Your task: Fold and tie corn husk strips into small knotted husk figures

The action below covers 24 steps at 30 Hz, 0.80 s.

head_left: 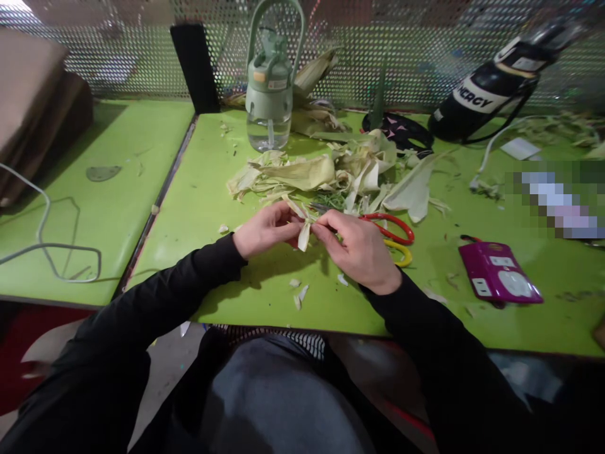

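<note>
Between my hands is a small tied piece of pale corn husk (305, 234), held just above the green table. My left hand (269, 230) pinches it from the left, its fingertips partly behind the husk. From the right, my right hand (357, 249) pinches the same piece near its middle with thumb and forefinger. Scissors with one red and one yellow handle (401, 230) lie beyond and beside my right hand, partly covered by it. A heap of loose corn husks (302, 171) spreads just behind both hands. Small husk scraps (300, 296) lie in front.
A green water bottle (269, 94) stands behind the heap, near a black upright slab (196, 69). At the right are a black bottle (486, 94), a dark patterned item (401, 131) and a purple socket block (498, 272). A perforated screen (142, 50) borders the back; a white cable (42, 221) lies left.
</note>
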Tool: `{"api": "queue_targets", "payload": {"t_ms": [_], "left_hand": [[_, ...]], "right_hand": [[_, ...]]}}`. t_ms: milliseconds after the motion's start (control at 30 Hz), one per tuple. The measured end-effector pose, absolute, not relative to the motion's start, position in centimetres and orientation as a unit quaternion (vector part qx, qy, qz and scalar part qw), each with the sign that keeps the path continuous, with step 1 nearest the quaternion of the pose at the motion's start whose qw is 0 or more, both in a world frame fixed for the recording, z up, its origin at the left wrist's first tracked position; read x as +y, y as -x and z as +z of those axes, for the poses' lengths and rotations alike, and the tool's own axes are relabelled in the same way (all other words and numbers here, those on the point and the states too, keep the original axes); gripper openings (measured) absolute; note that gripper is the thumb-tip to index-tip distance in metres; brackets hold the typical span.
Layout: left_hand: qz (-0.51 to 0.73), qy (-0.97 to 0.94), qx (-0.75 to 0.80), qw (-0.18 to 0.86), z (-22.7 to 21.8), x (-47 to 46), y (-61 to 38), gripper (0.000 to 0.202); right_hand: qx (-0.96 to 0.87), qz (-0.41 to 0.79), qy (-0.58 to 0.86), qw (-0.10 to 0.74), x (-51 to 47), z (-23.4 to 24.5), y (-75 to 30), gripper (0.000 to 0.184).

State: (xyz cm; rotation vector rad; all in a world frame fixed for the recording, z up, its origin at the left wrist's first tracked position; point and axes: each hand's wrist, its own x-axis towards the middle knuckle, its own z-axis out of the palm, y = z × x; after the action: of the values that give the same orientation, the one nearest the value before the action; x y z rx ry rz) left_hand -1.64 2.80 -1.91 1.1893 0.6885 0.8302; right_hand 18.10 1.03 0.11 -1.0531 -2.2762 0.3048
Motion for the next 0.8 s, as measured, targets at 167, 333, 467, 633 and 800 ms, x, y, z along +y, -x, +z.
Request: {"api": "queue_targets", "payload": {"t_ms": [167, 333, 467, 633, 800], "left_hand": [[0.350, -0.521, 0.310, 0.714, -1.5, 2.7, 1.9, 0.020], [0.344, -0.532, 0.287, 0.719, -1.4, 3.0, 2.1, 0.031], [0.337, -0.560, 0.214, 0.726, -1.0, 2.6, 2.2, 0.031], [0.294, -0.567, 0.178, 0.749, -0.6, 1.7, 2.3, 0.031], [0.276, -0.523, 0.181, 0.786, -0.3, 0.7, 2.3, 0.032]], "right_hand": [[-0.865, 0.117, 0.388, 0.295, 1.1, 0.4, -18.4, 0.024], [-0.875, 0.114, 0.361, 0.301, 1.0, 0.9, -18.4, 0.022], [-0.889, 0.139, 0.294, 0.322, 0.8, 1.8, -18.6, 0.021], [-0.908, 0.198, 0.188, 0.318, 0.8, 2.8, -19.2, 0.019], [-0.899, 0.234, 0.165, 0.330, 0.7, 3.4, -19.4, 0.020]]}}
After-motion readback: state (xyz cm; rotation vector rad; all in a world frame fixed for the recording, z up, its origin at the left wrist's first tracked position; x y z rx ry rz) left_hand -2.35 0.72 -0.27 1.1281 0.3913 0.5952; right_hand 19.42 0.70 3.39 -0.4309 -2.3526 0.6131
